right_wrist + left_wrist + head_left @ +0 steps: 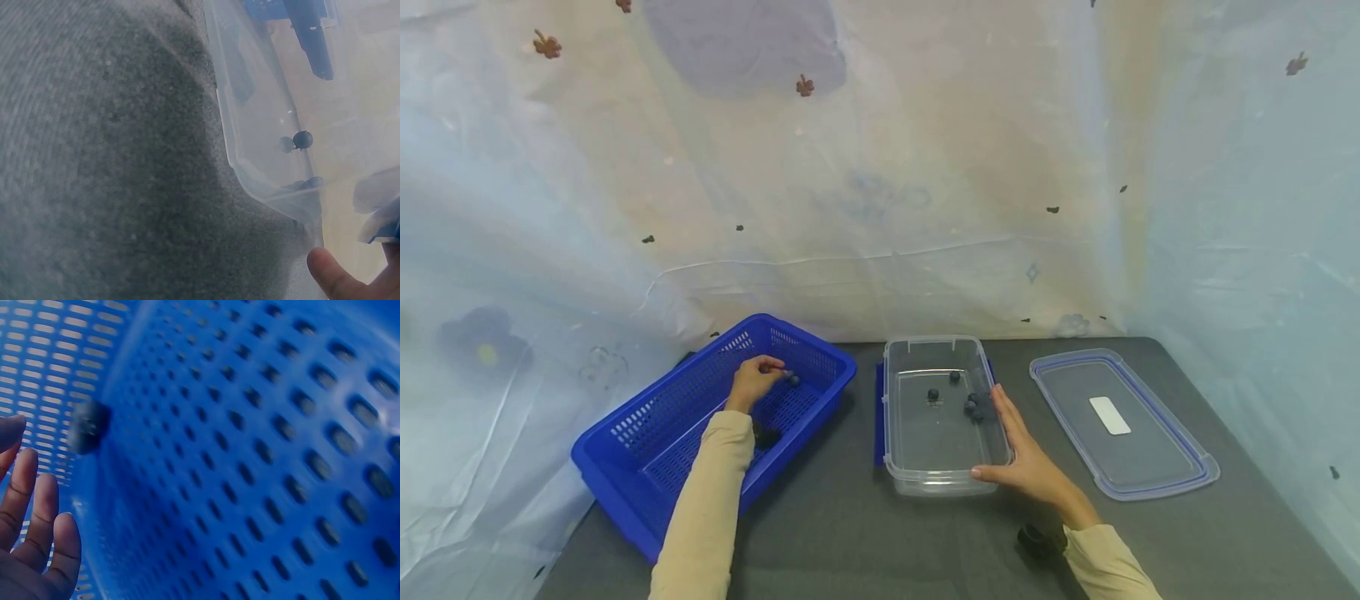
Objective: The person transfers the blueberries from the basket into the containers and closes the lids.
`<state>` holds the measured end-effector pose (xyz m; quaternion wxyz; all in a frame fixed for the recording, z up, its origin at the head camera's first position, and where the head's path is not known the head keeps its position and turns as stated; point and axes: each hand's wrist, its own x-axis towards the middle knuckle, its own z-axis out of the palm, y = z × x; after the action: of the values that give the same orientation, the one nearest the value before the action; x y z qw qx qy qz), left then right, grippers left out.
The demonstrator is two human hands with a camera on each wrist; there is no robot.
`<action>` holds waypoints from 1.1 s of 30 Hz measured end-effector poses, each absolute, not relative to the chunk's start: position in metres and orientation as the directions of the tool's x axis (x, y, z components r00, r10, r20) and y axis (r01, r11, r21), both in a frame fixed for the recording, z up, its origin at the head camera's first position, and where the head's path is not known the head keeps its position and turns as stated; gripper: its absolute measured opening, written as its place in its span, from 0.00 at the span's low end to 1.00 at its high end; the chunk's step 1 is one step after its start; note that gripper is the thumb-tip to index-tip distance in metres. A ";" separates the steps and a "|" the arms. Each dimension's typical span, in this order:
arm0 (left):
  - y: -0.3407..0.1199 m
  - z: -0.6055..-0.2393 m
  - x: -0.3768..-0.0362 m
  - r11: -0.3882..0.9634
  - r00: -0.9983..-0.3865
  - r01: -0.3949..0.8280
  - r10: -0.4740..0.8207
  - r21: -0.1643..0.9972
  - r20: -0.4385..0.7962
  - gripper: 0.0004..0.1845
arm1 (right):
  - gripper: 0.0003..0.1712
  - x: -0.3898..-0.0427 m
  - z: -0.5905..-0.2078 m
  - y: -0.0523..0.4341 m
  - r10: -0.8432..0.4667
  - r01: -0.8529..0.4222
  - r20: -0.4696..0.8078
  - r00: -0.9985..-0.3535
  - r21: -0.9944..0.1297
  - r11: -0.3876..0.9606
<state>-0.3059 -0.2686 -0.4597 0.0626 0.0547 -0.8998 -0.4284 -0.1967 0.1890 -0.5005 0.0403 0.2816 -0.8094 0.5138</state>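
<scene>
My left hand (pixel 755 382) reaches into a blue perforated basket (pixel 647 404), fingertips close to dark blueberries (pixel 793 380) by the far wall. In the left wrist view, a dark blueberry clump (pixel 89 427) lies in the basket's corner, a gap away from the loosely bent fingers (pixel 44 500); the thumb side is cut off by the frame. My right hand (pixel 1028 461) rests on the near right corner of a clear plastic container (pixel 917 454), its fingers extended along the right side and thumb at the front rim. Several blueberries (pixel 972 408) lie inside the container.
A clear lid (pixel 1123 425) with a blue seal and white label lies right of the container. Blue side flaps (pixel 879 417) hang beside the container. Grey cloth (pixel 850 533) covers the table. Patterned sheeting (pixel 895 208) encloses the back and sides.
</scene>
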 end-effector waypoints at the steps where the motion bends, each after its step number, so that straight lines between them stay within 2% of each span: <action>1: -0.269 -0.462 -0.306 0.632 -0.987 -0.046 -0.148 0.773 0.061 0.11 | 0.70 -0.197 -0.501 0.189 -0.414 -0.497 0.355 -0.838 -0.809 0.314; 6: -0.268 -0.470 -0.307 0.658 -0.996 -0.025 -0.083 0.752 0.039 0.11 | 0.70 -0.198 -0.501 0.190 -0.414 -0.511 0.369 -0.832 -0.802 0.310; 13: -0.269 -0.474 -0.311 0.717 -1.000 -0.008 0.006 0.697 -0.017 0.16 | 0.70 -0.198 -0.500 0.189 -0.420 -0.510 0.370 -0.829 -0.809 0.293; 19: -0.268 -0.474 -0.313 0.757 -0.999 -0.005 0.030 0.654 -0.043 0.18 | 0.70 -0.198 -0.501 0.190 -0.424 -0.503 0.360 -0.831 -0.812 0.295; 26: -0.263 -0.474 -0.313 0.774 -0.998 0.001 0.036 0.634 -0.043 0.17 | 0.70 -0.198 -0.502 0.190 -0.421 -0.491 0.350 -0.837 -0.820 0.293; 33: -0.262 -0.478 -0.316 0.804 -0.999 0.019 0.036 0.595 -0.016 0.11 | 0.69 -0.198 -0.503 0.190 -0.415 -0.491 0.353 -0.838 -0.821 0.293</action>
<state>-0.3157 -0.2624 -0.4775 -0.0133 -0.0143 -0.9495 -0.3131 -0.1985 0.1901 -0.5028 0.0361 0.2819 -0.8032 0.5236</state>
